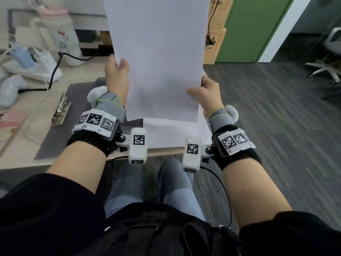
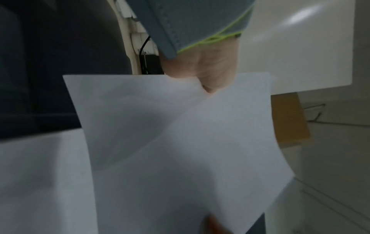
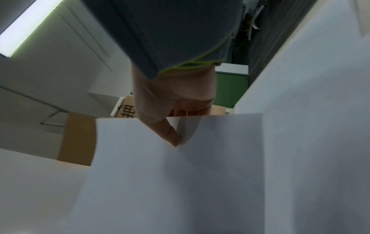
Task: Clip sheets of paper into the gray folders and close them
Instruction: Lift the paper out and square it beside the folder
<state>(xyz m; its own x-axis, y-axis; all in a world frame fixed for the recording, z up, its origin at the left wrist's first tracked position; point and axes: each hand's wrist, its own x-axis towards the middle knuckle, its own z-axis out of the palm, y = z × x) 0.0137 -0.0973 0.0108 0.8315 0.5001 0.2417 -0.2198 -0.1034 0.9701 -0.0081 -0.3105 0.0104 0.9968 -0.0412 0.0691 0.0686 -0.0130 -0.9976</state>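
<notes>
A pale wooden desk (image 1: 22, 156) stands on gray carpet (image 1: 276, 126), with a green cabinet (image 1: 249, 30) behind. One gray folder (image 1: 73, 93) lies open on the desk, its metal clip (image 1: 60, 109) at the left edge. One sheet (image 1: 160, 58) is held upright above the folder, its long axis running away from the person. The left hand (image 1: 117, 78) pinches its left edge, and the right hand (image 1: 208, 93) pinches the right edge. More paper (image 1: 175, 133) lies beneath.
</notes>
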